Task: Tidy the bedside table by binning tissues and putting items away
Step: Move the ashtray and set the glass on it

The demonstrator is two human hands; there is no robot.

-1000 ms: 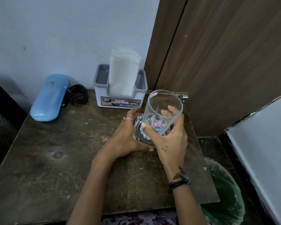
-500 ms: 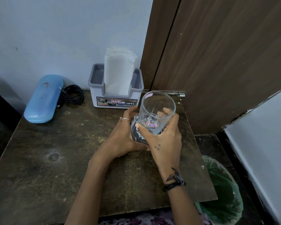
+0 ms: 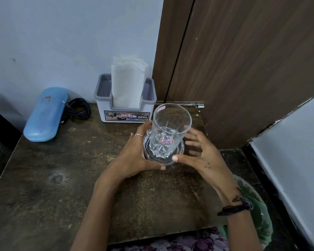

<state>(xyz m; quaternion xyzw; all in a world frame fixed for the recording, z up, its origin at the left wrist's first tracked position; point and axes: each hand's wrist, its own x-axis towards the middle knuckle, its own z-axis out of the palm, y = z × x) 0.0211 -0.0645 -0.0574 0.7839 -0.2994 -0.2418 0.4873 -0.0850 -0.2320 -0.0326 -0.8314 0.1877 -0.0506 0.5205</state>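
White tissues [image 3: 128, 84] upright in a grey-rimmed tissue holder [image 3: 105, 113] at the back of the counter [image 3: 43, 196]. Empty clear glass [image 3: 169, 133] upright on a clear glass coaster [image 3: 179, 151], between both hands. Left hand [image 3: 134, 156] curled round the coaster's rim, gripping it. Right hand [image 3: 201, 156] beside the glass, fingers [image 3: 192, 132] spread and loose, holding nothing; thumb tip at the coaster's edge. Blue spectacle case [image 3: 45, 115] and coiled black cable [image 3: 78, 109] far left.
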